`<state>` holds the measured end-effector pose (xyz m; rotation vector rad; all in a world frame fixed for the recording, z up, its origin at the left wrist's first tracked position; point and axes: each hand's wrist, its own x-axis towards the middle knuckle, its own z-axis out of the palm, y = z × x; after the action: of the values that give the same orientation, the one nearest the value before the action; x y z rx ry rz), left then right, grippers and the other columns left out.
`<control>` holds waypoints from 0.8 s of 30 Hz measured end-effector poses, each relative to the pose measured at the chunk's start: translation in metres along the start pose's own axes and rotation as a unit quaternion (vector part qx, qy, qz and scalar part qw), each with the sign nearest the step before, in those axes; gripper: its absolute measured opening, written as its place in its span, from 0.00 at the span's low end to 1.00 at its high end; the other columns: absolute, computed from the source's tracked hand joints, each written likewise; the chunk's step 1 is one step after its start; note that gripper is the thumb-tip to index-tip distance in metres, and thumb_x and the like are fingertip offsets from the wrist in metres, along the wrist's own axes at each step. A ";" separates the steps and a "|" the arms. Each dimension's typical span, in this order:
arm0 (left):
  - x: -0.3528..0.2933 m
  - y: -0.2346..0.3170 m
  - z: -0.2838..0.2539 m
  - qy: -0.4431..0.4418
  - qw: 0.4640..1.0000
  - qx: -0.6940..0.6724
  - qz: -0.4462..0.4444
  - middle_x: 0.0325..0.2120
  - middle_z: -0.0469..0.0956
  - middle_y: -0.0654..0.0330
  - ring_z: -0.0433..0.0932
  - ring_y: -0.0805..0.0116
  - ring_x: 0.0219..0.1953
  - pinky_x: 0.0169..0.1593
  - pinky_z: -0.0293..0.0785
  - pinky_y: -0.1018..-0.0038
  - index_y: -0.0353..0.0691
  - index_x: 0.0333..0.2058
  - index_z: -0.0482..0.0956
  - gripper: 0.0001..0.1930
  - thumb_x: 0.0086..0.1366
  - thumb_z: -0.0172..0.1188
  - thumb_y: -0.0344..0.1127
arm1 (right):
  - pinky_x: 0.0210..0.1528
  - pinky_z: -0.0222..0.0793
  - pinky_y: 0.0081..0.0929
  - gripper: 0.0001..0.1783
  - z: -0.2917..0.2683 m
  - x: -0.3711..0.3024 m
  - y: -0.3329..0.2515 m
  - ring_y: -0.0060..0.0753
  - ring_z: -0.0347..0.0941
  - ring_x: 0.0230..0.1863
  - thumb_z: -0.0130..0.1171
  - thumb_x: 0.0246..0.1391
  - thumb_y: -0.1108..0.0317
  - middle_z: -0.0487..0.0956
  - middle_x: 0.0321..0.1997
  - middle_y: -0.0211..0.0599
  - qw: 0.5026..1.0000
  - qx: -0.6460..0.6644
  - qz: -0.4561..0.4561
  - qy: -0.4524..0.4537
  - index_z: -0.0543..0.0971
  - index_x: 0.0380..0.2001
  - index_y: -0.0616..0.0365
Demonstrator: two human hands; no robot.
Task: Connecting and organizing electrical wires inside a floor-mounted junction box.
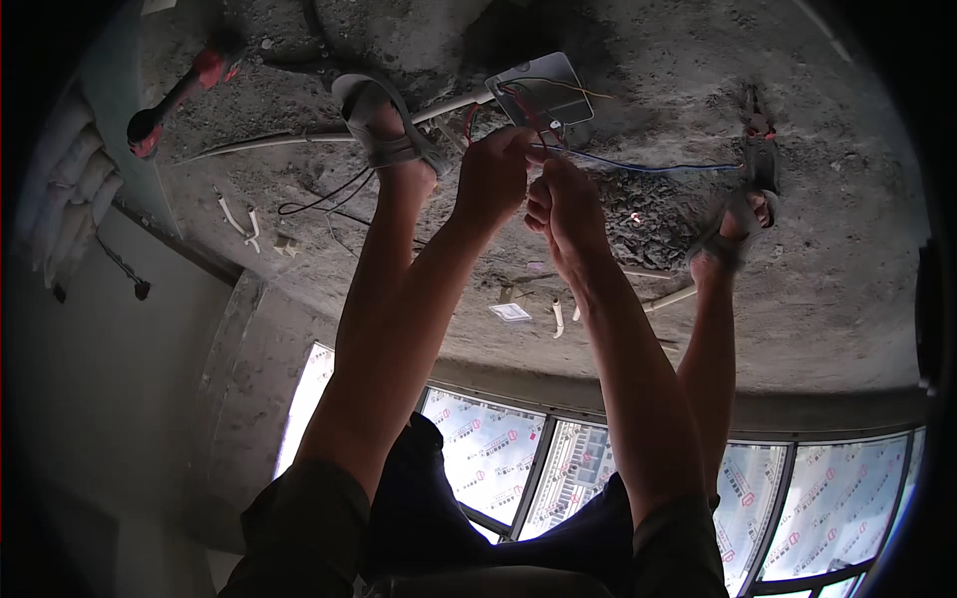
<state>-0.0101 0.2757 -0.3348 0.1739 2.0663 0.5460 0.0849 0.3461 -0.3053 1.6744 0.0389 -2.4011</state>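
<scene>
Wires [638,166] pinched in left hand [493,179] and right hand [570,207] (both grips nearly closed).

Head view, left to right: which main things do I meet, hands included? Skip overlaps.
Red-and-black tool → left sandal → left hand → right hand → pliers.

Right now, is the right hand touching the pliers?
Apart. The head view shows rough floor between the right hand and the pliers.
</scene>
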 end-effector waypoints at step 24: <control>0.026 -0.005 0.014 -0.103 0.738 -0.628 -0.226 0.31 0.76 0.63 0.73 0.72 0.37 0.44 0.67 0.69 0.42 0.32 0.73 0.08 0.63 0.44 0.30 | 0.12 0.45 0.13 0.10 -0.016 0.026 -0.088 0.13 0.46 0.12 0.44 0.57 0.73 0.52 0.14 0.19 0.985 0.067 0.157 0.037 0.65 0.21 0.58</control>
<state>-0.0117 0.2843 -0.3636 -0.9900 1.0744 1.3840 0.0743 0.4305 -0.3442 1.6809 -0.3559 -2.1482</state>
